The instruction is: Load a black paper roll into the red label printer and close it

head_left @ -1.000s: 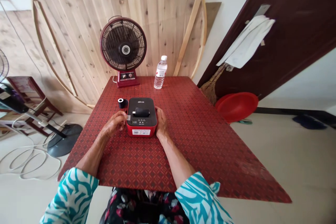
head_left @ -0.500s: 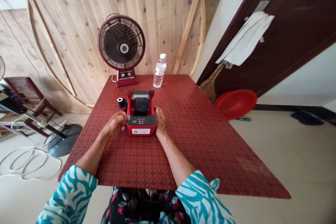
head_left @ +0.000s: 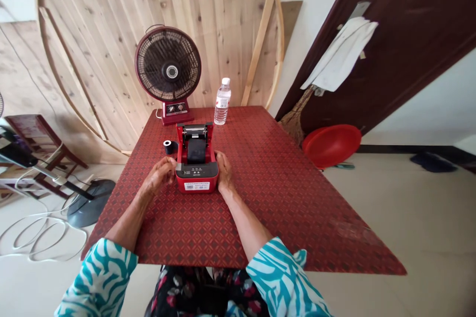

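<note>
A red and black label printer [head_left: 197, 178] stands on the patterned red table [head_left: 290, 198], its lid raised at the back. Inside the printer lies a black roll [head_left: 196, 150]. My left hand [head_left: 162, 173] is at the printer's left front corner, its fingers bent together against the edge. On the right side, my right hand [head_left: 224, 171] is wrapped along the printer's wall, with some fingers hidden. A small black ribbon roll [head_left: 169, 147] with a white core lies just left of the printer.
Behind the printer are a dark red fan [head_left: 169, 67] and a clear water bottle [head_left: 222, 102] with a white cap. A red basin [head_left: 330, 146] stands on the floor at the right, beside a door with a white cloth [head_left: 340, 54].
The printer's lid has swung further up and back, showing more of the inside. Both hands stay beside the printer. The whole view has shifted slightly.
</note>
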`<state>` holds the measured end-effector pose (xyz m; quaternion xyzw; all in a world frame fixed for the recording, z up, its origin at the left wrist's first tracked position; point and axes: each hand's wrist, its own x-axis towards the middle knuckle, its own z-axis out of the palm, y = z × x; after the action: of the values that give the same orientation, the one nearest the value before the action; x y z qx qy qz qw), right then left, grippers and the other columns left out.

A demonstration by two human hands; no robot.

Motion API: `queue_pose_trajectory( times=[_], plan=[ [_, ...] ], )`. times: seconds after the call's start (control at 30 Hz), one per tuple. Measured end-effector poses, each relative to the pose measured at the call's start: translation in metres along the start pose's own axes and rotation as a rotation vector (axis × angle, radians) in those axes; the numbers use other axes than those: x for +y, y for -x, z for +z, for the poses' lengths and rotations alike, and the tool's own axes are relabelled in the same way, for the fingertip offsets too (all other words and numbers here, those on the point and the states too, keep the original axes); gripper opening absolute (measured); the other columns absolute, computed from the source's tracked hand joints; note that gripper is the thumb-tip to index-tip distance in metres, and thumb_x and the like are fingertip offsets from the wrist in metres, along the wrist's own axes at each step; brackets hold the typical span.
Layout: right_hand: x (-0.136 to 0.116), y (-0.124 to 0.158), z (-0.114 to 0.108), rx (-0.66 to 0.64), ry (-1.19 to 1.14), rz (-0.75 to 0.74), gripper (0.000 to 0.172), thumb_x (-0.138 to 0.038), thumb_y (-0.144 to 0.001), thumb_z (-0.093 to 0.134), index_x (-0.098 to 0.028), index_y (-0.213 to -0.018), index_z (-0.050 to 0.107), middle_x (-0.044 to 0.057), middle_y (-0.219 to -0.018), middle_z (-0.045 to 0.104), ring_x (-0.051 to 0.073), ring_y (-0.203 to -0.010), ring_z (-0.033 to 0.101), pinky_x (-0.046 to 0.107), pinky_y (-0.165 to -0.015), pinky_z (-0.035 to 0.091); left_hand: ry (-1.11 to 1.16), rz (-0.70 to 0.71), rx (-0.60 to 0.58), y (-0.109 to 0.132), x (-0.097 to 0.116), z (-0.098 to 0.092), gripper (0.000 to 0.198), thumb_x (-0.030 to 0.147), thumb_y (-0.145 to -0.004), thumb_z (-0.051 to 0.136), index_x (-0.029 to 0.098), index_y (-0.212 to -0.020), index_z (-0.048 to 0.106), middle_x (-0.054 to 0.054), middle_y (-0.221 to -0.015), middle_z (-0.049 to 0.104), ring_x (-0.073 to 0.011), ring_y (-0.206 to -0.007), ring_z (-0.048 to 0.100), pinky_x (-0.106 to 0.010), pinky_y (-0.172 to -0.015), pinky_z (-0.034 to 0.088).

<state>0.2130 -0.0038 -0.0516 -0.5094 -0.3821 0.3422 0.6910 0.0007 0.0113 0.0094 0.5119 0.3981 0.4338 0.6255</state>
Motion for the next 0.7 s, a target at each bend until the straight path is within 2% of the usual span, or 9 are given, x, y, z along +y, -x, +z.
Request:
queue_pose_trajectory(
  times=[0.13, 0.2, 0.33, 0.4, 0.57, 0.7],
  plan=[
    [0.001, -0.002, 0.001, 0.003, -0.005, 0.004, 0.05, -0.061, -0.086, 0.048, -0.022, -0.107, 0.07, 0.006, -0.114, 0.075, 0.023, -0.109, 0.065, 0.037, -0.098, 0.047, -0.181, 0.171, 0.159, -0.02, 0.013, -0.003, 0.036, 0.052, -0.071, 0.071, 0.018, -0.078, 0.06, 0.007, -0.052, 0.052, -0.0066, -0.04, 0.04, -0.02, -0.042, 0.03],
    [0.002, -0.003, 0.001, 0.009, -0.002, -0.001, 0.048, -0.06, -0.085, 0.049, -0.023, -0.106, 0.07, 0.006, -0.113, 0.075, 0.023, -0.109, 0.065, 0.037, -0.098, 0.047, -0.398, 0.226, 0.145, -0.035, 0.023, -0.003, 0.033, 0.05, -0.072, 0.069, 0.018, -0.08, 0.066, 0.005, -0.054, 0.055, -0.0086, -0.044, 0.044, -0.021, -0.046, 0.035],
    [0.001, -0.004, 0.002, 0.018, 0.023, -0.006, 0.046, -0.057, -0.084, 0.048, -0.023, -0.106, 0.07, 0.006, -0.115, 0.075, 0.024, -0.111, 0.064, 0.039, -0.101, 0.046, -0.9, 0.356, 0.032, -0.058, 0.044, 0.001, 0.024, 0.04, -0.073, 0.068, 0.02, -0.081, 0.076, -0.001, -0.072, 0.069, -0.0139, -0.062, 0.058, -0.024, -0.061, 0.044],
    [0.001, -0.005, 0.003, 0.011, 0.035, -0.011, 0.045, -0.055, -0.085, 0.047, -0.022, -0.105, 0.07, 0.007, -0.113, 0.075, 0.024, -0.11, 0.065, 0.039, -0.1, 0.047, -1.044, 0.402, -0.035, -0.062, 0.052, 0.005, 0.022, 0.039, -0.073, 0.069, 0.021, -0.082, 0.078, -0.002, -0.08, 0.073, -0.0159, -0.068, 0.063, -0.025, -0.065, 0.047],
    [0.001, -0.005, 0.002, -0.006, 0.043, -0.037, 0.042, -0.052, -0.087, 0.047, -0.024, -0.106, 0.071, 0.005, -0.113, 0.075, 0.022, -0.11, 0.065, 0.037, -0.101, 0.048, -1.06, 0.425, -0.299, -0.059, 0.06, 0.016, 0.028, 0.037, -0.08, 0.063, 0.022, -0.094, 0.08, -0.004, -0.091, 0.077, -0.0182, -0.077, 0.069, -0.026, -0.071, 0.053],
    [0.004, -0.006, 0.002, -0.017, 0.034, -0.039, 0.038, -0.048, -0.088, 0.048, -0.024, -0.107, 0.071, 0.004, -0.115, 0.074, 0.021, -0.111, 0.065, 0.037, -0.104, 0.047, -1.134, 0.413, -0.431, -0.062, 0.061, 0.021, 0.036, 0.017, -0.078, 0.053, 0.022, -0.101, 0.08, -0.004, -0.101, 0.079, -0.0182, -0.089, 0.072, -0.026, -0.081, 0.056]
  ],
)
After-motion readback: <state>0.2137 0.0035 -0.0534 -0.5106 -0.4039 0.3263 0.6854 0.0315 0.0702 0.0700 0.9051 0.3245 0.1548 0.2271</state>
